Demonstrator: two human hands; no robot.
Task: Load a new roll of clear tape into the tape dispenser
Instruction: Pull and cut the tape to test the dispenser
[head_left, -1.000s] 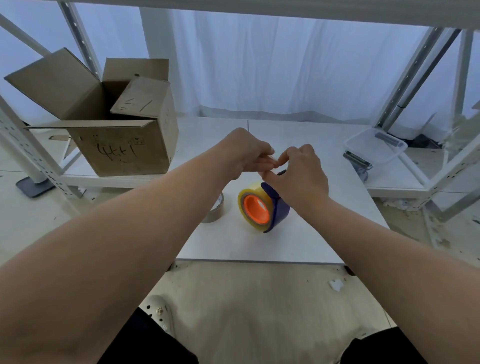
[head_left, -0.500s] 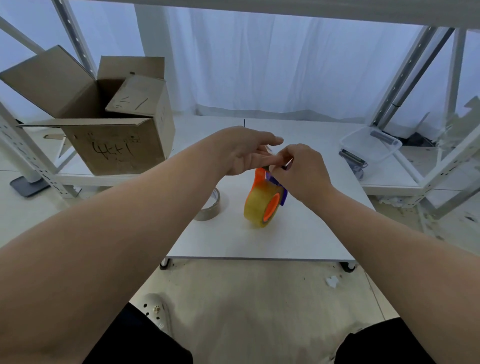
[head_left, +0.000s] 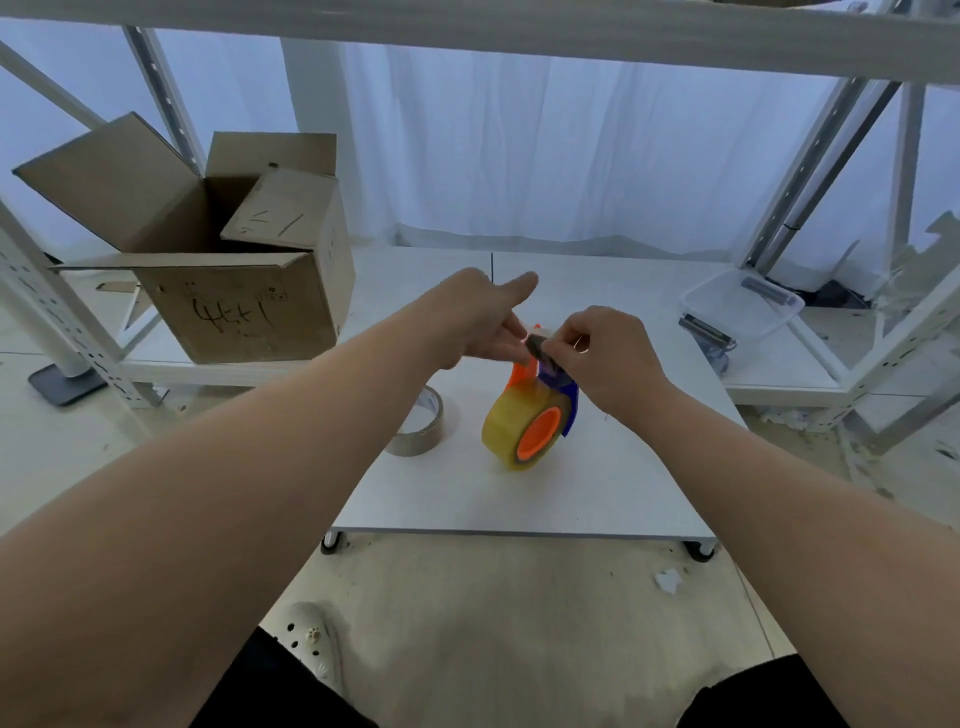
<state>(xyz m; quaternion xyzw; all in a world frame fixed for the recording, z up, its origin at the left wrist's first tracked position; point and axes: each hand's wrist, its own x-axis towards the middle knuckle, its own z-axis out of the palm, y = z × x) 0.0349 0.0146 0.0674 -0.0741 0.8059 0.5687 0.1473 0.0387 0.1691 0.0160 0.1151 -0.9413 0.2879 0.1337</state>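
Observation:
A yellowish clear tape roll (head_left: 511, 423) sits on the orange hub of a blue and orange tape dispenser (head_left: 563, 397), which stands on the white table (head_left: 597, 488). My right hand (head_left: 605, 353) pinches the dispenser's top end between thumb and fingers. My left hand (head_left: 485, 319) reaches in from the left, fingers spread and the index finger pointing away, its fingertips touching the dispenser's top beside the right hand. Whether the left hand grips the tape end is hidden.
A thin, nearly used-up tape roll (head_left: 421, 428) lies flat left of the dispenser. An open cardboard box (head_left: 234, 280) stands at the back left. A clear plastic tray (head_left: 743, 304) rests at the right on the shelf frame. My shoe (head_left: 311, 639) shows below the table edge.
The dispenser has turned, so the roll's yellow face and orange hub now point more toward me. My left hand has opened, with its index finger now stretched out; the right hand keeps its pinch.

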